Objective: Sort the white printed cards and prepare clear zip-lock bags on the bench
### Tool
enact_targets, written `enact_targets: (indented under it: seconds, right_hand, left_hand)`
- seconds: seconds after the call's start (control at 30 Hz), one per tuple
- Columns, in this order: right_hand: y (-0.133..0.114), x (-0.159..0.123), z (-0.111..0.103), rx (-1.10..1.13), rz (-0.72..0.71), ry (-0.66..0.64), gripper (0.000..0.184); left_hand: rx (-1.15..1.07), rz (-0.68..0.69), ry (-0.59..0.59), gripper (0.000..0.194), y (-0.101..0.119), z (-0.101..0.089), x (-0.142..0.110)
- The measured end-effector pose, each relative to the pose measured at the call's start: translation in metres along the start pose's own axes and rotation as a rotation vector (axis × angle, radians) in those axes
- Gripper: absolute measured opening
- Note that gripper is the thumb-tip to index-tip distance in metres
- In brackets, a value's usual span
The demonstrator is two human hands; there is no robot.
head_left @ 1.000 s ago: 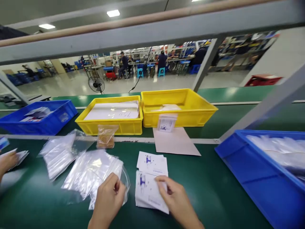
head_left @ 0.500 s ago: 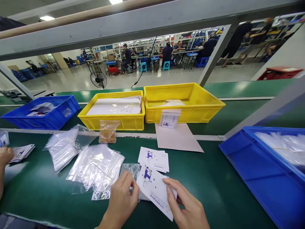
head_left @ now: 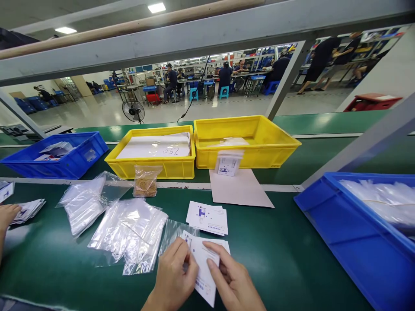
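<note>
My right hand (head_left: 231, 276) holds a white printed card (head_left: 203, 265) between thumb and fingers, tilted over the green tabletop. My left hand (head_left: 177, 272) is closed in a pinch at the mouth of a clear plastic bag (head_left: 175, 231), right at the card's left edge. Its fingertips partly hide the bag and the card's edge. Another white card peeks out behind the held one, mostly covered. Just beyond lies a small stack of the same printed cards (head_left: 207, 217). To the left, a pile of clear plastic bags (head_left: 129, 233) is spread out.
Yellow bins (head_left: 151, 168) (head_left: 246, 156) stand at the back, a blue bin (head_left: 55, 166) at left, another blue bin (head_left: 350, 233) at right. A bag of rubber bands (head_left: 145, 185) leans on a yellow bin. A co-worker's hand (head_left: 8, 214) rests by cards at far left.
My right hand has moved left with the card, bringing it up against my left hand. The co-worker's hand at far left has shifted slightly over the cards.
</note>
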State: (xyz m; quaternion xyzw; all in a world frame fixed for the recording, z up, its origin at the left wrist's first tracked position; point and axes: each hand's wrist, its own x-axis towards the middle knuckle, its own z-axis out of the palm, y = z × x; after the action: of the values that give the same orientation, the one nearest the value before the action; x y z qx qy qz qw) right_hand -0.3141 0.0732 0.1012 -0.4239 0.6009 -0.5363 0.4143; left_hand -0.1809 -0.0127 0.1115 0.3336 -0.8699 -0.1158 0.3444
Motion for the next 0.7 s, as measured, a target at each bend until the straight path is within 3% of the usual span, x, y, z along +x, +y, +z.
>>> enact_targets:
  seconds: [0.07, 0.2, 0.33, 0.37, 0.47, 0.53, 0.6, 0.63, 0.7]
  right_hand:
    - [0.001, -0.001, 0.004, 0.061, -0.019, -0.010, 0.056]
    - [0.007, -0.006, 0.012, 0.007, -0.143, 0.124, 0.045]
    - [0.017, -0.006, 0.031, -0.194, -0.278, 0.077, 0.069]
    - [0.018, -0.003, 0.034, -0.221, -0.322, 0.071, 0.067]
    - [0.015, 0.006, 0.032, -0.198, -0.434, 0.055, 0.030]
    - [0.008, 0.011, 0.022, -0.155, -0.396, 0.023, 0.024]
    - [0.000, 0.013, 0.009, -0.098, -0.273, -0.010, 0.026]
    - [-0.004, 0.013, 0.004, -0.061, -0.206, -0.027, 0.027]
    - [-0.010, 0.011, -0.002, 0.016, -0.128, -0.066, 0.032]
  left_hand:
    - [-0.120, -0.074, -0.026, 0.024, 0.000, -0.007, 0.002]
    - [-0.396, -0.307, -0.006, 0.028, 0.000, -0.025, 0.010]
    - [-0.686, -0.413, 0.002, 0.030, 0.007, -0.036, 0.017]
    - [-0.734, -0.412, -0.026, 0.030, 0.009, -0.037, 0.016]
    - [-0.714, -0.357, -0.091, 0.026, 0.008, -0.039, 0.011]
    - [-0.567, -0.328, -0.006, 0.010, 0.001, -0.042, 0.007]
    - [-0.463, -0.326, 0.040, 0.028, -0.006, -0.045, 0.004]
    - [-0.462, -0.333, 0.002, 0.038, -0.010, -0.047, 0.004]
    - [-0.526, -0.348, -0.160, 0.030, -0.013, -0.050, 0.006]
